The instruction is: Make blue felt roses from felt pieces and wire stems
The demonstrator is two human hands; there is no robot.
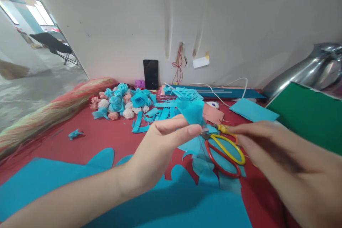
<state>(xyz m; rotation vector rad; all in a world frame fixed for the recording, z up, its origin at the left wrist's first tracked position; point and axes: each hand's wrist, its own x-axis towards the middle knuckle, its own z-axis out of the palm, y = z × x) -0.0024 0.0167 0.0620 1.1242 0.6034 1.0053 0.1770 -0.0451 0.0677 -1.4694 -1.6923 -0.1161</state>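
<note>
Between the thumb and fingers of my left hand (162, 146) is a piece of blue crepe paper (191, 110), gathered at its lower end and flaring at the top. My right hand (283, 160) is closed at the fingertips by a small yellow-handled tool (223, 129) with a dark tip, close to the base of the paper. Its exact kind is unclear. Just below lie scissors (224, 155) with one red and one yellow loop, on blue paper scraps. A large blue sheet (160, 206) with rounded cut-outs lies under my left forearm.
Blue, pink and white paper flowers (120, 101) are heaped at the back left, beside blue paper strips (137, 123). A phone (151, 74) leans on the white panel. At the right stand a metal jug (301, 67) and a green board (307, 114). A straw-like bundle (53, 114) edges the left.
</note>
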